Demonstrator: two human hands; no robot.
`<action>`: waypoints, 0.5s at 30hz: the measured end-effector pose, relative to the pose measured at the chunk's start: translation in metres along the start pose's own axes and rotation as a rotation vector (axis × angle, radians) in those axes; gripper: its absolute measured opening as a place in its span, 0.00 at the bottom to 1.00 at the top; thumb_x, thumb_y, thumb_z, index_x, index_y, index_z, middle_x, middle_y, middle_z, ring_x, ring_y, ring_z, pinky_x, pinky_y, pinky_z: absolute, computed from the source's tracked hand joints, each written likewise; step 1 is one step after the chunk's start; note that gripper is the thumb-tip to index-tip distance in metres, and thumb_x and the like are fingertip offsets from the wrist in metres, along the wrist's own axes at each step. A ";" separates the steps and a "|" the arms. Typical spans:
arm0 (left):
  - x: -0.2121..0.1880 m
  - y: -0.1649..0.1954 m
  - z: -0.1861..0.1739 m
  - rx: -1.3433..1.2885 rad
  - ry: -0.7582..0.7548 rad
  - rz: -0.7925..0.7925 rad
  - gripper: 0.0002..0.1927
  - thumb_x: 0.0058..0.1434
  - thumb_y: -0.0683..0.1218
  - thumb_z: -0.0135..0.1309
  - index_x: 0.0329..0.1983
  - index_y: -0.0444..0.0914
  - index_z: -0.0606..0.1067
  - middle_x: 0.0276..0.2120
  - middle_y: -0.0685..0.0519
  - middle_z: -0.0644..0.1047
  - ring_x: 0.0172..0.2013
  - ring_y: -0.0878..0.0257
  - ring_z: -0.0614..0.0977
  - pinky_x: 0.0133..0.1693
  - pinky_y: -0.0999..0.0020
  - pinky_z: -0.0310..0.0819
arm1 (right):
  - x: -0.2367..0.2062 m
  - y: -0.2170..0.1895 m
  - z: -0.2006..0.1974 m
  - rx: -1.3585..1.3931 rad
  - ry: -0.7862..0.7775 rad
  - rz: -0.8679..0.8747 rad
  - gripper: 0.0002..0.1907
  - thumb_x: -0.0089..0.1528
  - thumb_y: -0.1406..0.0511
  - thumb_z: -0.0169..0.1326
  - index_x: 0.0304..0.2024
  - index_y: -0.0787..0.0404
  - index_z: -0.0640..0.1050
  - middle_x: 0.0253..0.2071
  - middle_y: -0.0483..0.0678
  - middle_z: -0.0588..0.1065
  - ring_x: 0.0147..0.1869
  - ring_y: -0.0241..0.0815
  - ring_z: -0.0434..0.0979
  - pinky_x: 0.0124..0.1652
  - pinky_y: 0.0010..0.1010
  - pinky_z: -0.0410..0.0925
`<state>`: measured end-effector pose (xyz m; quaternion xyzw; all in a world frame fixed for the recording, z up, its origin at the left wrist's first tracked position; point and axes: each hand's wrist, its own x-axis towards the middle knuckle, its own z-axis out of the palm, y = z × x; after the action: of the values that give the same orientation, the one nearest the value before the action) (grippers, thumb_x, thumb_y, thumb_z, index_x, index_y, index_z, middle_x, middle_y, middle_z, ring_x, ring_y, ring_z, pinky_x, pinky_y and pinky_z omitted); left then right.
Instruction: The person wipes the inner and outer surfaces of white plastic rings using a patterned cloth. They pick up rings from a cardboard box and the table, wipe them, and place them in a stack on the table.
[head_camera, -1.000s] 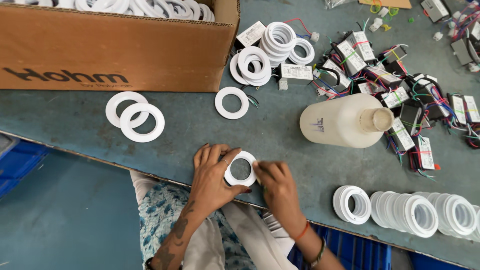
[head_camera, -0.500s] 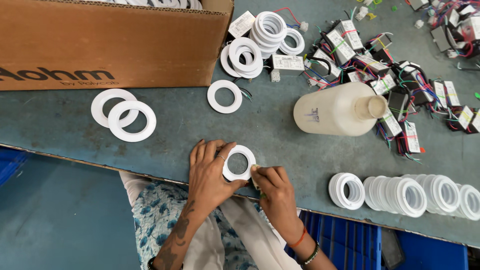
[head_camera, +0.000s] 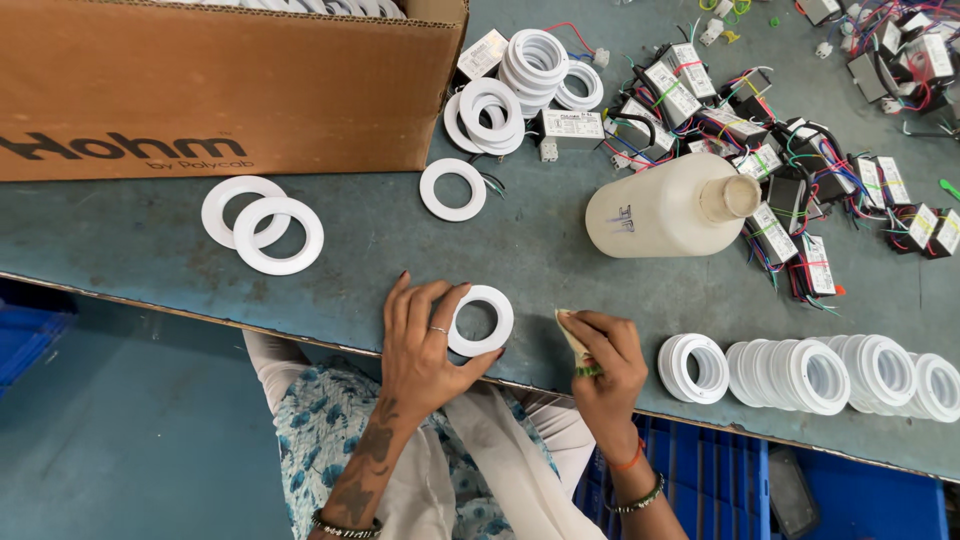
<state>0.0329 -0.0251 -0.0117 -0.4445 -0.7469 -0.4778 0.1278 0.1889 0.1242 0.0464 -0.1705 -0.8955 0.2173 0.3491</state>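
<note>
White plastic ring, flat with a wide round hole, lies on the near edge of the worn teal-painted table, pinned by the left hand: fingers spread along its left rim, thumb hooked under its lower side. Right hand sits just beside it, apart from the ring, fingers curled tight around a small folded yellowish cloth. Beyond, a translucent white plastic bottle lies on its side; what is in it I cannot tell. Far left, a brown cardboard box stands open-topped with more white rings showing at its rim. A row of nested white rings lines the right edge. Half a second ago the right hand was touching the ring; now it has pulled away to the right.
</note>
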 end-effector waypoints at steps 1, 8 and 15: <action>-0.001 0.001 0.001 0.020 0.024 0.010 0.39 0.46 0.55 0.72 0.58 0.36 0.72 0.53 0.46 0.71 0.55 0.46 0.72 0.68 0.37 0.56 | -0.002 0.002 0.002 0.001 0.015 -0.004 0.29 0.47 0.82 0.48 0.49 0.62 0.82 0.47 0.50 0.78 0.50 0.47 0.76 0.49 0.34 0.70; 0.028 0.002 -0.002 0.161 0.198 -0.051 0.40 0.47 0.56 0.73 0.59 0.36 0.71 0.53 0.46 0.70 0.57 0.47 0.70 0.67 0.33 0.52 | -0.009 0.015 0.013 -0.008 0.021 -0.047 0.30 0.44 0.81 0.46 0.47 0.62 0.82 0.46 0.51 0.78 0.50 0.50 0.77 0.49 0.35 0.70; 0.086 -0.017 -0.005 0.304 0.367 -0.023 0.41 0.47 0.55 0.73 0.61 0.37 0.69 0.55 0.46 0.69 0.59 0.47 0.69 0.68 0.35 0.53 | -0.010 0.028 0.011 0.085 0.050 0.079 0.31 0.43 0.80 0.44 0.47 0.62 0.83 0.45 0.52 0.79 0.47 0.49 0.78 0.47 0.33 0.70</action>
<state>-0.0312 0.0153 0.0335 -0.3172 -0.7795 -0.4342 0.3212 0.1924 0.1402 0.0191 -0.1960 -0.8690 0.2644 0.3695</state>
